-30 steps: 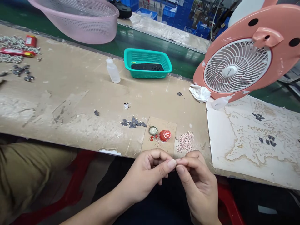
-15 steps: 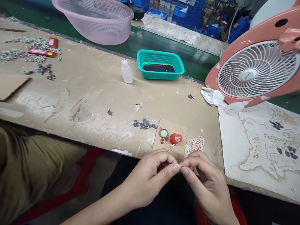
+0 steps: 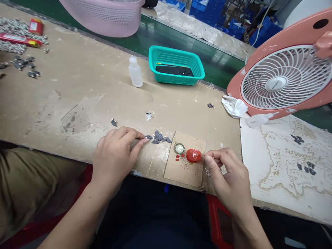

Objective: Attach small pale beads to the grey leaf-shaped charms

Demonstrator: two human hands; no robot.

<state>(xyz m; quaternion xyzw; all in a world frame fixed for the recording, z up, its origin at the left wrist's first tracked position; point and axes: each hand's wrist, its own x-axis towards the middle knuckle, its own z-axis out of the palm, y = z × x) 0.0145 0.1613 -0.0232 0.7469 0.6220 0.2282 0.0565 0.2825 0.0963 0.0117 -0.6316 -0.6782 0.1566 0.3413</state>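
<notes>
- far left: a heap of silver chain [image 3: 12, 31] with two red tubes [image 3: 20, 40] on it, and scattered dark metal charms [image 3: 23, 64] just nearer the edge of the worn cardboard-covered bench [image 3: 77, 103].
- further along: an upright plastic dropper bottle [image 3: 135, 72] stands near a teal plastic basket [image 3: 176, 65].
- left hand [image 3: 114, 155]: it lies palm down, loosely curled, its fingertips [image 3: 141, 140] just beside a small pile of dark charms [image 3: 158, 137]; whether they grip anything cannot be told.
- centre: a cardboard square [image 3: 185, 173] bears a crown bottle cap [image 3: 179, 148] and a red domed cap [image 3: 193, 155].
- right hand [image 3: 225, 173]: thumb and forefinger pinch a tiny pale item [image 3: 203, 156], too small to identify, right beside the red domed cap.
- far right: a pink pig-shaped fan [image 3: 285, 79] stands behind a crumpled white cloth [image 3: 234, 106] and a map-printed sheet [image 3: 290, 162].
</notes>
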